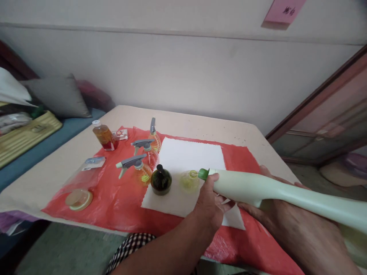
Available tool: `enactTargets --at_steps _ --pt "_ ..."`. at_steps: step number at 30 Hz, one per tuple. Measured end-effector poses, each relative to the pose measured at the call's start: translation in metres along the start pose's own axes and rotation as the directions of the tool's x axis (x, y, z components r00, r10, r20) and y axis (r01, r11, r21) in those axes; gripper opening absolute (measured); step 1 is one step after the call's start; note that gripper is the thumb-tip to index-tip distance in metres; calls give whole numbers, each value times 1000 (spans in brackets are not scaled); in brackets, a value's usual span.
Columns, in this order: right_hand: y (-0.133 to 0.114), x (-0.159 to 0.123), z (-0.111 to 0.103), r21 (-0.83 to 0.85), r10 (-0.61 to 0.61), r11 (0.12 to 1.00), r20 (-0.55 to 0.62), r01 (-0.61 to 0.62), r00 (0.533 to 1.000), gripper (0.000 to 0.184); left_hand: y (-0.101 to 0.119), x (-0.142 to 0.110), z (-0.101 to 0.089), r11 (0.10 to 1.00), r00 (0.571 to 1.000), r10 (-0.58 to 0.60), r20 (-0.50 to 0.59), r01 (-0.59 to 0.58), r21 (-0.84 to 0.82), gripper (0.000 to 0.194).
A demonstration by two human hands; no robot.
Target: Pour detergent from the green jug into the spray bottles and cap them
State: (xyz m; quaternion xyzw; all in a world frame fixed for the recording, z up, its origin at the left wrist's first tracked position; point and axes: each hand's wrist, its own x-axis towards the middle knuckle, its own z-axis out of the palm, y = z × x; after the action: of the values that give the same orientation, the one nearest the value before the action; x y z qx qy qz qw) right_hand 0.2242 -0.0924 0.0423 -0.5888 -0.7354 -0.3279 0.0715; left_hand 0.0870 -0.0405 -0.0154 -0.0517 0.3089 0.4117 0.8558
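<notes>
I am by a white wall (183, 68) at a tan table (200, 128) with a shiny red plastic sheet (114, 198) and a soft white paper (189, 156). My right hand (298, 225) and left hand (208, 206) wrap around a big smooth pale green bottle (258, 187), tipped over a small round yellow bottle (189, 180).

Home room: cushion (59, 95), low table (200, 124), bedding.

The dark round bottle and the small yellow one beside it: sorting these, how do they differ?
The dark round bottle is opaque dark green with a black cap; the small yellow bottle is see-through, pale, and looks uncapped. The dark one is larger. Both stand upright on the white paper.
</notes>
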Motion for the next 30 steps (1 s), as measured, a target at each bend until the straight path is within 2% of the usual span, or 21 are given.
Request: enactTargets --at_steps 6,11,30 --pt "1 -3 4 -57 -37 998 -29 36 999 79 0 -1 1 1000 1000 -6 -4 6 8 37" --pt "0 -1 2 -23 -4 1000 23 4 1000 79 0 0 0 1000 1000 -4 5 4 -1 37" --pt "1 -3 4 -16 -14 1000 -3 14 1000 78 0 0 0 1000 1000 13 0 -13 -23 40"
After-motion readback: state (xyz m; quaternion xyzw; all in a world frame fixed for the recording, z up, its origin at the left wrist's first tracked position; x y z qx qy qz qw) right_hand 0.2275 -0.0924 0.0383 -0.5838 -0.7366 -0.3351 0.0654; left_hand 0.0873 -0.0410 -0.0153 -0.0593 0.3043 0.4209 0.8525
